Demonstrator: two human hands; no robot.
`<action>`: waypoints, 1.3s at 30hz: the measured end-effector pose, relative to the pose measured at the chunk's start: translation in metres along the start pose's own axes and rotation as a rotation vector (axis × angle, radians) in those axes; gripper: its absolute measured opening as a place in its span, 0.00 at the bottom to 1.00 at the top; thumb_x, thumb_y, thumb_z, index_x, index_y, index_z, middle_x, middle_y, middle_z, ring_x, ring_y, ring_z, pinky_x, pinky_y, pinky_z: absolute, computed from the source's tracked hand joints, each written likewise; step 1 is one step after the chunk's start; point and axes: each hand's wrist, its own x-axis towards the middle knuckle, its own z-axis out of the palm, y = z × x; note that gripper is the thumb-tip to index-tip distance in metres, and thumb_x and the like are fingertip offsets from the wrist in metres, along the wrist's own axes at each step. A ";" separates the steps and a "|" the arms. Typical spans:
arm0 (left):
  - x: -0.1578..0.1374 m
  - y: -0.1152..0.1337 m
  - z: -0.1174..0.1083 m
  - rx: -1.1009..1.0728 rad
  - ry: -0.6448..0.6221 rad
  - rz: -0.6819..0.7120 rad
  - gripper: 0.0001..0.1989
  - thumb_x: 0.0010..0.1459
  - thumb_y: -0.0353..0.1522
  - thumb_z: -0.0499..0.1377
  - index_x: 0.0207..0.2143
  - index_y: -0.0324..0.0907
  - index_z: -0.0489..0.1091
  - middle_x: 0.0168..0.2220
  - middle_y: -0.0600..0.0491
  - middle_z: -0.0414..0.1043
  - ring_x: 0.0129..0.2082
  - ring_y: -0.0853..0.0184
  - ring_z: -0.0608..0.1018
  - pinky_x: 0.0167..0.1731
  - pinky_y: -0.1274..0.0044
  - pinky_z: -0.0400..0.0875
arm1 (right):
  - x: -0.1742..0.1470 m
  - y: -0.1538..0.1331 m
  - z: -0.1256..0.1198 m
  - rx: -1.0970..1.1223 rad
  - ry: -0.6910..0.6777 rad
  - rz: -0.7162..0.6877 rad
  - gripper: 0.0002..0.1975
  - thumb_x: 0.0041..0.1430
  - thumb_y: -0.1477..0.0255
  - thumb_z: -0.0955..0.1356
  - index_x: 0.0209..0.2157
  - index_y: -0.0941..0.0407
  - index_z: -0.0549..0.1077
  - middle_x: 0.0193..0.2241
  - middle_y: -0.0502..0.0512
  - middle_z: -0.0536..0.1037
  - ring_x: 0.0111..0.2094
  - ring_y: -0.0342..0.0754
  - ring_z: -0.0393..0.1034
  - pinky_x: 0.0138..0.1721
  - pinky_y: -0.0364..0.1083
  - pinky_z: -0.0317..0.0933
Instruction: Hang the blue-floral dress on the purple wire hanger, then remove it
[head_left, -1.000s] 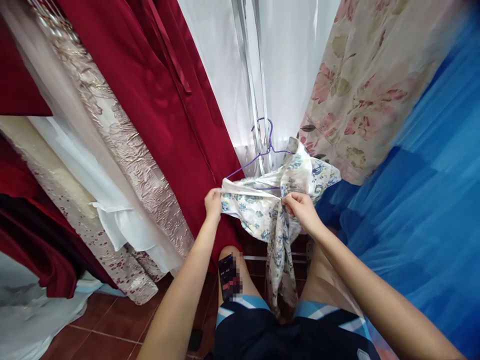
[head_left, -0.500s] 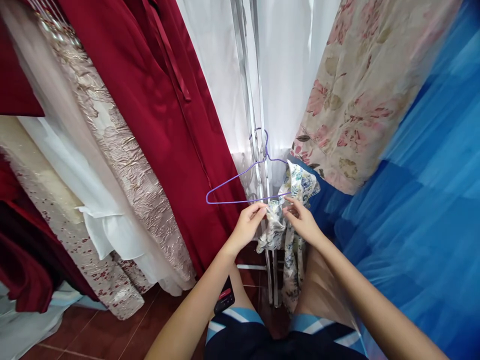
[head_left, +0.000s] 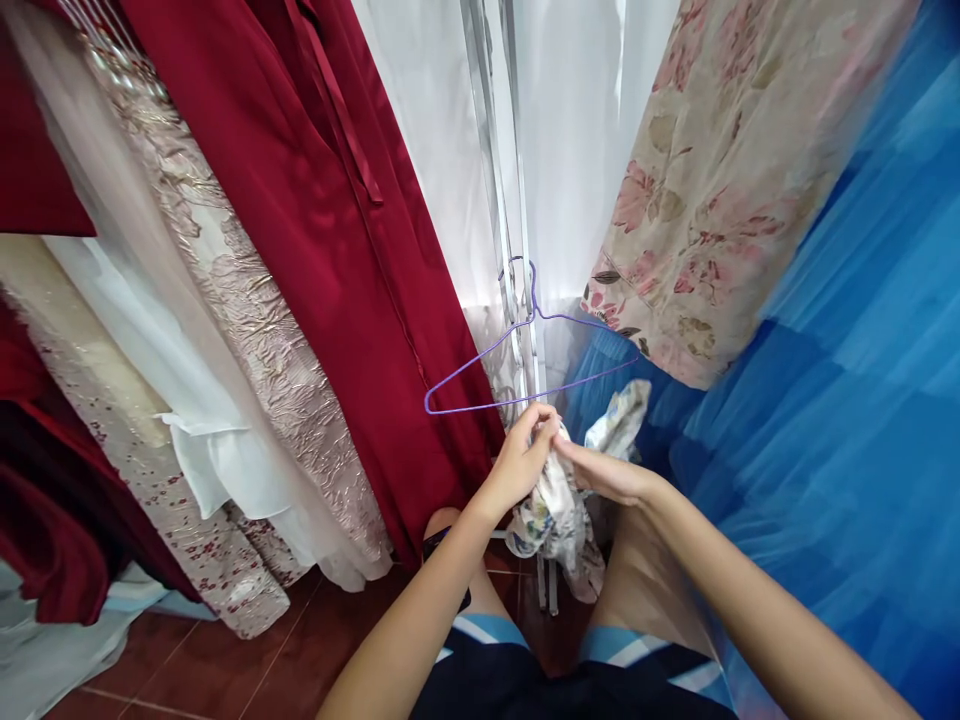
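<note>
A white garment with a blue and green floral print (head_left: pixel 559 510) hangs bunched below my hands. My left hand (head_left: pixel 527 450) is closed on its upper part. Against it, my right hand (head_left: pixel 600 470) grips the same cloth, thumb side meeting the left fingers; part of the garment sticks out above the right wrist. Just above both hands a purple wire hanger (head_left: pixel 480 408) hangs by its hook on the metal rack (head_left: pixel 525 345), with no cloth on it.
Dark red fabric (head_left: pixel 352 300) and textured pink gowns (head_left: pixel 240 280) hang on the left. A pink-flowered dress (head_left: pixel 690 220) and blue tulle (head_left: pixel 840 430) hang on the right. White fabric (head_left: pixel 570 150) is behind the rack. Red-brown floor tiles (head_left: pixel 202 660) show below.
The floral garment has come off the right side of the hanger and dropped lower. My hands have drawn together on it. The hanger has swung slightly.
</note>
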 end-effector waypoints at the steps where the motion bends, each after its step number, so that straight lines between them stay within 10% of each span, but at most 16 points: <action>1: -0.002 -0.005 0.000 -0.060 -0.059 -0.055 0.20 0.68 0.49 0.49 0.48 0.45 0.66 0.41 0.51 0.70 0.41 0.65 0.73 0.45 0.73 0.68 | -0.001 -0.007 0.007 0.043 -0.026 -0.009 0.24 0.52 0.55 0.75 0.44 0.56 0.75 0.36 0.55 0.81 0.39 0.51 0.75 0.45 0.48 0.67; 8: -0.044 -0.044 -0.022 -0.289 -0.373 -0.363 0.24 0.57 0.51 0.63 0.41 0.39 0.75 0.40 0.48 0.76 0.41 0.60 0.76 0.45 0.71 0.70 | -0.019 -0.038 -0.006 0.051 0.148 -0.035 0.13 0.47 0.68 0.77 0.35 0.60 0.78 0.31 0.56 0.82 0.32 0.51 0.76 0.38 0.47 0.69; 17: -0.069 -0.038 -0.084 -0.276 -0.274 -0.533 0.20 0.52 0.47 0.67 0.36 0.39 0.78 0.35 0.48 0.77 0.35 0.61 0.77 0.37 0.74 0.69 | -0.024 -0.057 -0.035 -0.400 0.193 -0.103 0.16 0.49 0.64 0.77 0.36 0.60 0.81 0.31 0.54 0.82 0.29 0.49 0.74 0.30 0.43 0.65; 23: -0.065 -0.006 -0.119 0.103 -0.308 -0.381 0.16 0.60 0.45 0.60 0.38 0.41 0.73 0.36 0.51 0.74 0.38 0.62 0.74 0.38 0.74 0.67 | -0.029 -0.070 -0.066 -0.631 0.471 -0.286 0.16 0.50 0.62 0.75 0.33 0.61 0.80 0.31 0.56 0.81 0.29 0.50 0.73 0.29 0.43 0.64; 31: -0.026 -0.002 -0.179 1.216 -0.227 -0.208 0.09 0.61 0.34 0.53 0.37 0.46 0.73 0.35 0.47 0.74 0.46 0.51 0.71 0.51 0.58 0.57 | 0.027 -0.044 -0.096 -0.816 0.623 -0.439 0.17 0.56 0.61 0.70 0.39 0.58 0.81 0.40 0.57 0.83 0.41 0.58 0.77 0.42 0.49 0.66; 39: 0.034 -0.001 -0.198 1.274 0.017 -0.258 0.11 0.66 0.35 0.47 0.42 0.45 0.68 0.44 0.41 0.73 0.53 0.48 0.68 0.49 0.59 0.61 | 0.041 -0.030 -0.090 -0.891 0.707 -0.409 0.17 0.59 0.60 0.67 0.26 0.58 0.76 0.25 0.54 0.79 0.29 0.52 0.73 0.29 0.44 0.59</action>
